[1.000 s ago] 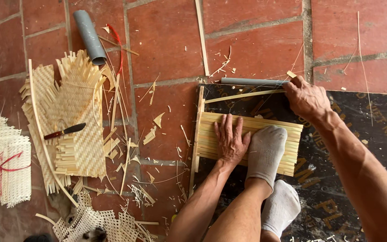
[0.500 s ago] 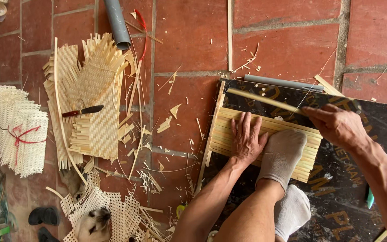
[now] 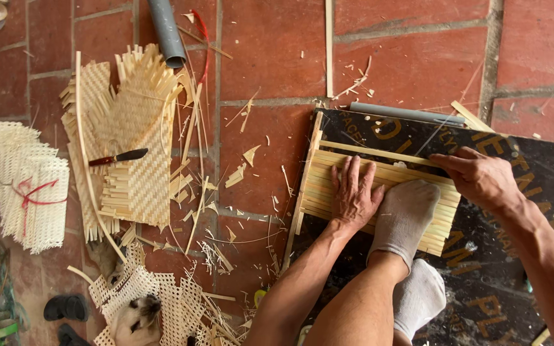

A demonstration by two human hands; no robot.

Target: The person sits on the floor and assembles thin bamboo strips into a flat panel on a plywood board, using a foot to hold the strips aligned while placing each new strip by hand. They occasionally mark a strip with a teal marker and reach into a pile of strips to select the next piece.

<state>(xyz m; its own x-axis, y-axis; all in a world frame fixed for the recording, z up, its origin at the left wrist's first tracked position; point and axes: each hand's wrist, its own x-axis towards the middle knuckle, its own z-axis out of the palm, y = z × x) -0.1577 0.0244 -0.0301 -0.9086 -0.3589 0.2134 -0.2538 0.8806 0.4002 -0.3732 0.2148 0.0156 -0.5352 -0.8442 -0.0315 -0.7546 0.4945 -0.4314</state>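
Looking down through the head view, the left hand (image 3: 352, 195) lies flat, fingers spread, pressing on a row of bamboo strips (image 3: 328, 186) that rests on a dark printed board (image 3: 514, 256) laid over the red tile floor (image 3: 277, 51). A grey-socked foot (image 3: 405, 218) bears on the same row just beside that hand. The right hand (image 3: 479, 179) sits at the far edge of the row, fingers curled toward a strip; whether they pinch it cannot be told. By judgement the mat is at an early stage: the pale, even strips lie parallel and close together, with one cross strip (image 3: 379, 150) along the far edge and no further weave visible. Finished woven panels (image 3: 129, 147) with a knife (image 3: 118, 157) on top lie well apart on the floor, near a grey pipe (image 3: 167, 32).
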